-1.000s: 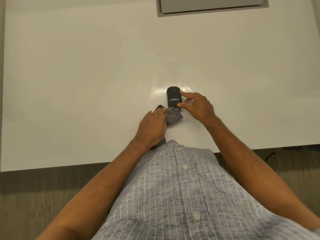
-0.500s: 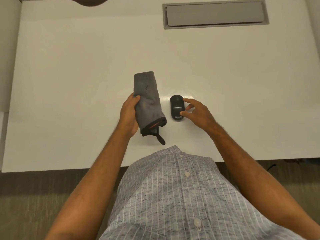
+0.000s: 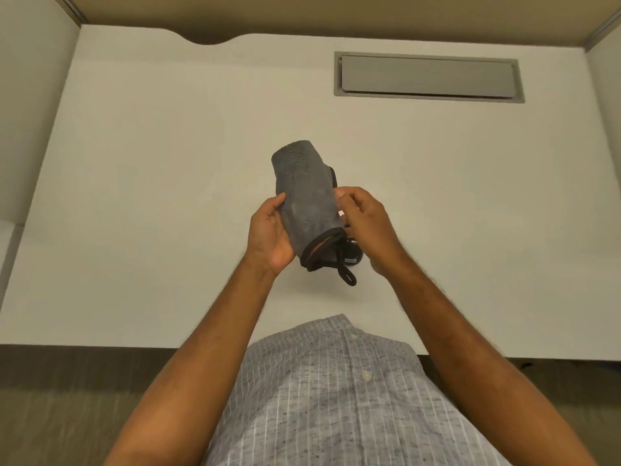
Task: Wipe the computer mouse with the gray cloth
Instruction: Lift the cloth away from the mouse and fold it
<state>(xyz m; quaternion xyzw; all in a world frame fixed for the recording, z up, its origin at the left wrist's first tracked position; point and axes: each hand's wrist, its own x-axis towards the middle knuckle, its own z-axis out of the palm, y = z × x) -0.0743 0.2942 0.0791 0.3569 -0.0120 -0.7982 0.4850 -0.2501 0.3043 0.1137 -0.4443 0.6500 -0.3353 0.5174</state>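
The gray cloth (image 3: 307,196), folded long with a black hem and loop at its near end, is held up above the white desk (image 3: 168,196). My left hand (image 3: 268,232) grips its left side from below. My right hand (image 3: 368,223) holds the black computer mouse (image 3: 351,253) against the cloth's right side. Most of the mouse is hidden behind the cloth and my fingers; a dark edge shows near the cloth's top right and its rear end shows below my right hand.
A gray cable hatch (image 3: 428,77) is set into the desk at the back right. Partition walls (image 3: 30,95) stand on the left, right and rear. The desk's near edge (image 3: 100,344) runs just in front of my shirt.
My right hand lifted the mouse off the desk and brought it to the cloth. My left hand raised the cloth toward the middle. The camera view tilted upward.
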